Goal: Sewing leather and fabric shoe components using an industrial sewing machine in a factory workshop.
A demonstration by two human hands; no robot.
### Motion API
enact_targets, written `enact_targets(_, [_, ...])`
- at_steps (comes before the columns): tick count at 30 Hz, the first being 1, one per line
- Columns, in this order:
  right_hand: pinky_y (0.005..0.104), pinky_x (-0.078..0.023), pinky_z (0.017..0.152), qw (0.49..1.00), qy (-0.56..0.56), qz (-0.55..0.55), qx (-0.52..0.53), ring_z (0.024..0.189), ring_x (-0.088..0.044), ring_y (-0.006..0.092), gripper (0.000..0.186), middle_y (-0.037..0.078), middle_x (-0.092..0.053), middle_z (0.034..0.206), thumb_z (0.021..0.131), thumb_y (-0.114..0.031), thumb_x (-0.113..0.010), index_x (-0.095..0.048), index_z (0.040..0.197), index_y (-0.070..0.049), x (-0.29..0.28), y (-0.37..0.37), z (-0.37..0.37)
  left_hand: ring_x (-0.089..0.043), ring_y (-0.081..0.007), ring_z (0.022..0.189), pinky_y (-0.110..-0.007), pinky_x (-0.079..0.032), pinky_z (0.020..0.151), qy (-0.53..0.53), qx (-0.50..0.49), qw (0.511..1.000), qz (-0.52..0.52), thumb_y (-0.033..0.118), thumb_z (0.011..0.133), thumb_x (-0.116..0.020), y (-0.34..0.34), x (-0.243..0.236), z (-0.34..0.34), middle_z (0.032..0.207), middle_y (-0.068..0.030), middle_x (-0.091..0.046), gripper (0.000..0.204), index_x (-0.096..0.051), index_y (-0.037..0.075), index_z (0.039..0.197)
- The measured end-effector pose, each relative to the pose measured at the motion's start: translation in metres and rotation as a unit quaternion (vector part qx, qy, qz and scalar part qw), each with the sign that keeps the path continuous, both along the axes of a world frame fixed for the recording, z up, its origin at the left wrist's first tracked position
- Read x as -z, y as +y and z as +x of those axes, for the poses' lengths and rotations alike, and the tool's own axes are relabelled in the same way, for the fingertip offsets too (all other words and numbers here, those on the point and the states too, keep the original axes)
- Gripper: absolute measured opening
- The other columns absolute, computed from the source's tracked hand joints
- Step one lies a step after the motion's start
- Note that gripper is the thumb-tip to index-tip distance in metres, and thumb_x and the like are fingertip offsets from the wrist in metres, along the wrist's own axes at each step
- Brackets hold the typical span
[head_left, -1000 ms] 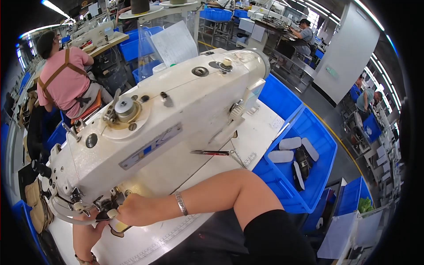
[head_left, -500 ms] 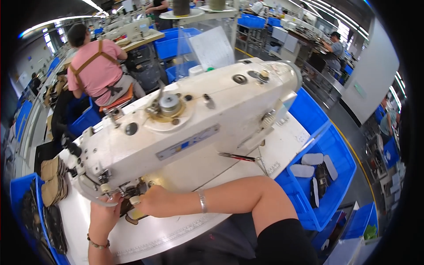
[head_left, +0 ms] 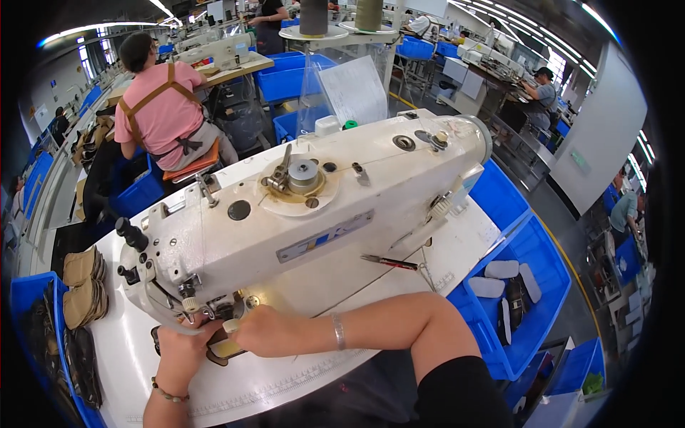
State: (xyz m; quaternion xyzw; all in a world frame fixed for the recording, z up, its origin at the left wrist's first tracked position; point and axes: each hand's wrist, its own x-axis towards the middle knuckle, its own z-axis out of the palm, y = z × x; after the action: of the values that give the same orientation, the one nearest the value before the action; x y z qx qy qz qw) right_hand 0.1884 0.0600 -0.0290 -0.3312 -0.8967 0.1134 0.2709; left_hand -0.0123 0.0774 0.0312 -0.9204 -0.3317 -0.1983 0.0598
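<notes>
A white sewing machine [head_left: 314,214] stretches across the table in front of me. Under its needle end lies a dark-edged shoe piece with a tan inside [head_left: 227,348]; part of it shows between my hands, and a dark edge sticks out left of the left hand. My left hand [head_left: 184,349] bends over the piece, fingertips close to the presser foot and partly hidden by the machine. Just right of the needle, my right hand [head_left: 270,332] is closed, its thumb side by a pale round knob [head_left: 232,326]. What its fingers grip is hidden.
Red-handled snips [head_left: 389,262] lie on the white tabletop [head_left: 285,385]. Stacked tan shoe pieces [head_left: 84,289] and a blue bin of dark pieces [head_left: 36,282] stand left. On the right, a blue bin [head_left: 546,285] holds pale soles. A person in pink [head_left: 168,107] sits ahead.
My view has shifted slightly. More of the shoe piece shows between my hands, and its dark edge now appears left of my left hand. Both hands stay at the needle end.
</notes>
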Motion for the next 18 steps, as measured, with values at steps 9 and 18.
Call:
enact_targets(9, [0.0413,-0.047,0.05,0.992,0.065,0.103,-0.042,0.061,-0.062,0.029,0.011,0.013,-0.055,0.077,0.076,-0.005,-0.06,-0.053,0.082,-0.001,0.0,0.005,-0.011,-0.067,-0.0359,0.084,-0.041,-0.051,0.079,-0.136,-0.046,0.968,-0.205,-0.012,0.069,-0.06,0.024,0.032,-0.03,0.086,-0.0151,-0.068,0.031,-0.072,0.007,0.091])
enact_targets(18, [0.0401,-0.047,0.046,0.997,-0.031,0.045,-0.054,0.056,-0.062,0.0299,0.02,0.017,-0.061,0.087,0.083,-0.007,-0.057,-0.05,0.101,-0.001,-0.002,0.004,-0.006,-0.067,-0.0351,0.084,-0.04,-0.051,0.077,-0.212,-0.031,0.958,-0.189,-0.013,0.069,-0.058,0.023,0.031,-0.019,0.085,-0.0164,-0.068,0.029,-0.072,0.004,0.089])
